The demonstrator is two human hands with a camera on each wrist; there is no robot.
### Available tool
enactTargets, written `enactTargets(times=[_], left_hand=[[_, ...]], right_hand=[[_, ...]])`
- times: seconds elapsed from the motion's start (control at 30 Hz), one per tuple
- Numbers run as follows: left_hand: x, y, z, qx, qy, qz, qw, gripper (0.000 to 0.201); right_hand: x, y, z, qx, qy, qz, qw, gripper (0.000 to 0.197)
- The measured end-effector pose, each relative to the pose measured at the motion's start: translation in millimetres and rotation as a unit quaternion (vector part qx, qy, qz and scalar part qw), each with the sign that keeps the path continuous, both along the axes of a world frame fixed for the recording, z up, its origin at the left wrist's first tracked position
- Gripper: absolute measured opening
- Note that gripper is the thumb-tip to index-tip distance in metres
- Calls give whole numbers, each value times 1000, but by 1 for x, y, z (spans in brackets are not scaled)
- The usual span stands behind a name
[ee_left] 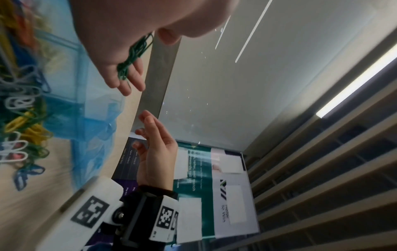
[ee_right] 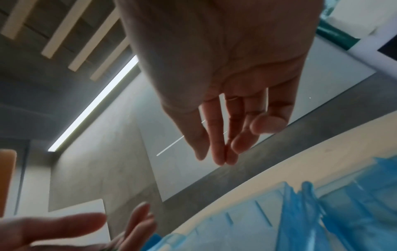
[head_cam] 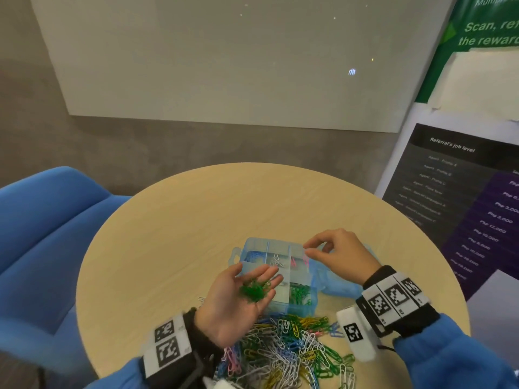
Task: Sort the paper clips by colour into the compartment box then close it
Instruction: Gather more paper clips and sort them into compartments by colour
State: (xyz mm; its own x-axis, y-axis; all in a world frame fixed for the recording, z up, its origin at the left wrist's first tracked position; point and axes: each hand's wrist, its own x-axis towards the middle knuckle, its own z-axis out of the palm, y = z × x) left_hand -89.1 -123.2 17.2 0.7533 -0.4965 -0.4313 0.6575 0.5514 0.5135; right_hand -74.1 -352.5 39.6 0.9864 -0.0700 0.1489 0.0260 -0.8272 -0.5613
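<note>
sorting looks partly done: compartment box (head_cam: 276, 272) at the table's (head_cam: 174, 220) centre holds blue, white, pink and green clips in separate cells, lid open toward 3 o'clock. mixed pile (head_cam: 289, 349) at 6 o'clock remains large. left hand (head_cam: 241, 299), palm up and flat, carries green clips (head_cam: 254, 290) over the box. right hand (head_cam: 337, 254) hovers, fingers loosely curled, apparently empty. cells under the left hand are hidden; wrist views blur.

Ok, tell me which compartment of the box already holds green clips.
The near right compartment of the compartment box, beside the left hand. The far compartments hold blue, white and pink clips instead.
</note>
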Motion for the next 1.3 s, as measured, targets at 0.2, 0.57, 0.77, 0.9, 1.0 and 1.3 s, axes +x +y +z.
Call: enactTargets(times=[0.2,0.57,0.77,0.9,1.0,1.3], left_hand=[[15,-46,13,105,-106,-31,988,48],[18,-59,12,212,-247,-127,937,49],[23,-13,28,276,-360,-140,880,34],[18,21,24,332,-398,-196,832,31],[7,37,19,378,-420,-219,796,26],[-49,51,-4,456,-547,-440,547,18]], right_hand=[[-24,-6,0,64,-37,22,997,8],[-71,-33,-6,45,-3,32,998,10],[-95,-39,-17,28,84,53,995,7],[-106,-33,-24,24,119,73,990,12],[-109,-25,-30,11,116,82,990,14],[-104,22,-36,-57,63,196,977,21]])
